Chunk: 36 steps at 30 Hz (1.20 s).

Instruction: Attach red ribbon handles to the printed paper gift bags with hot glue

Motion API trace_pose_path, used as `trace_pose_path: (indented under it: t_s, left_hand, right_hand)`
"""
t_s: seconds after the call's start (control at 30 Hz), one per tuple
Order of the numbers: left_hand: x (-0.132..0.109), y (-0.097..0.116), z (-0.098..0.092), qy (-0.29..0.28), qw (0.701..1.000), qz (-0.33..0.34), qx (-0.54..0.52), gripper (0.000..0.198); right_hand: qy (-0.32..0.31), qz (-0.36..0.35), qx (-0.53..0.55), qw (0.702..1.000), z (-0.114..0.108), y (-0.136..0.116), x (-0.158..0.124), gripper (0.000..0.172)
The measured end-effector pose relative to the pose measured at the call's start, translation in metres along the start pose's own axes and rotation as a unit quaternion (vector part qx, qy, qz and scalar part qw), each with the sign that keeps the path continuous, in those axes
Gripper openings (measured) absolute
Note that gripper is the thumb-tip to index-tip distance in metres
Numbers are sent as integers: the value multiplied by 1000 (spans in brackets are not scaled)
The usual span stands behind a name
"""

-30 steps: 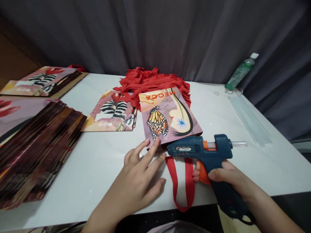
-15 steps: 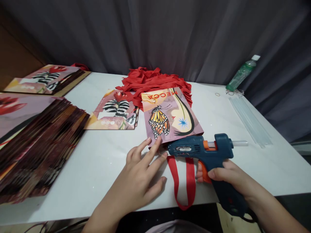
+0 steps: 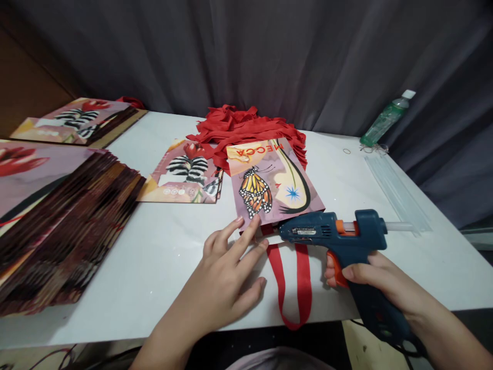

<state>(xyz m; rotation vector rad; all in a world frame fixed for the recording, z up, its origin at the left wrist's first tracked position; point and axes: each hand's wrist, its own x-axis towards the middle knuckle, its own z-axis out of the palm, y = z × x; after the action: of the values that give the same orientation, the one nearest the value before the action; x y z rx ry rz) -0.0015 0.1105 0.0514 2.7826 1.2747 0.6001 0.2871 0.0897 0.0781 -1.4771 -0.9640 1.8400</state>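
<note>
A paper bag (image 3: 265, 180) printed with a butterfly and a face lies on the table, its lettering upside down to me. My left hand (image 3: 227, 272) rests spread at its near edge, fingertips on the bag. In my right hand (image 3: 381, 280) is a blue glue gun (image 3: 316, 228), with fingers at its orange trigger and a clear glue stick protruding from the back. The gun's nozzle points left, at the bag's near edge just beside my left fingertips. A red ribbon handle (image 3: 303, 288) loops from that edge toward me.
A heap of red ribbons (image 3: 246, 126) sits behind the bag. Left are another printed bag (image 3: 187, 177), a thick bag stack (image 3: 73, 231) and a farther stack (image 3: 73, 121). Right are clear glue sticks (image 3: 396, 192) and a green bottle (image 3: 387, 121). A grey curtain (image 3: 246, 56) hangs behind.
The glue gun in my right hand has shifted right, its nozzle drawing along the bag's near edge away from my left fingers. My left hand keeps nearly the same place.
</note>
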Motion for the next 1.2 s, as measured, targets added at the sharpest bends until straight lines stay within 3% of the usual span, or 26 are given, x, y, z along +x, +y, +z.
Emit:
trace_pose_path:
  t_s: [0.2, 0.47, 0.73, 0.83, 1.07, 1.2]
  left_hand:
    - [0, 0, 1, 0, 1000, 1, 4, 41]
    - [1, 0, 3, 2, 1000, 9, 10, 40]
    - [0, 0, 2, -9, 1000, 1, 3, 39]
    - [1, 0, 1, -14, 1000, 4, 3, 40]
    - [-2, 0, 1, -17, 1000, -11, -10, 44]
    - [-2, 2, 0, -23, 1000, -11, -11, 45]
  right_hand:
    - [37, -27, -3, 999, -10, -4, -9, 20]
    - [98, -46, -119, 987, -19, -15, -25, 27]
    - [180, -58, -353, 916, -22, -17, -34, 43]
    - [172, -65, -368, 911, -16, -14, -33, 41]
    - [76, -73, -349, 931, -2, -10, -24, 32]
    - [56, -31, -369, 927, -5, -9, -21, 37]
